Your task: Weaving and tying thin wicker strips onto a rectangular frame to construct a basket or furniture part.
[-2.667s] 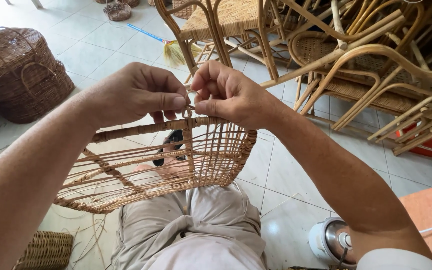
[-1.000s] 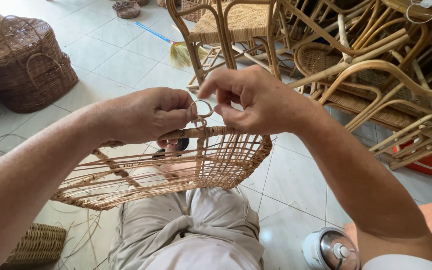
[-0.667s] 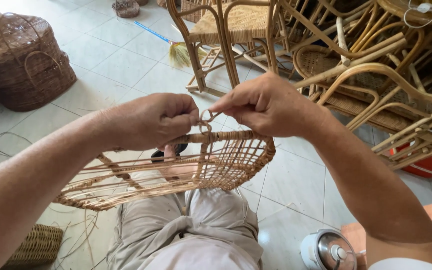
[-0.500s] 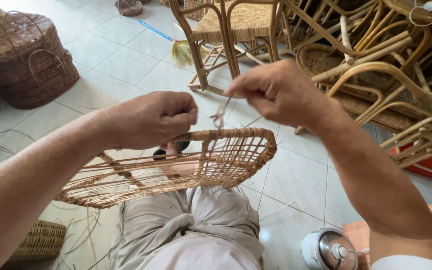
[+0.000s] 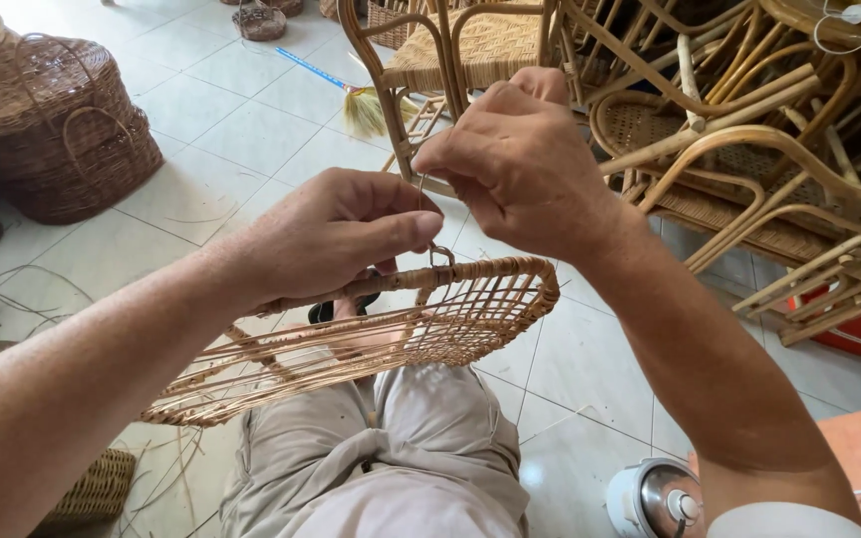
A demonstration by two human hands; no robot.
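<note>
Both hands are closed: the woven rattan panel (image 5: 421, 329) rim is steadied by the left hand (image 5: 336, 234), while a thin cane strand (image 5: 423, 194) is pulled taut by the right hand (image 5: 520, 159).

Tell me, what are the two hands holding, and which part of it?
The left hand grips the woven rattan panel by its top rim. The right hand pinches a thin cane strand, pulling it up from a loop at that rim.
</note>
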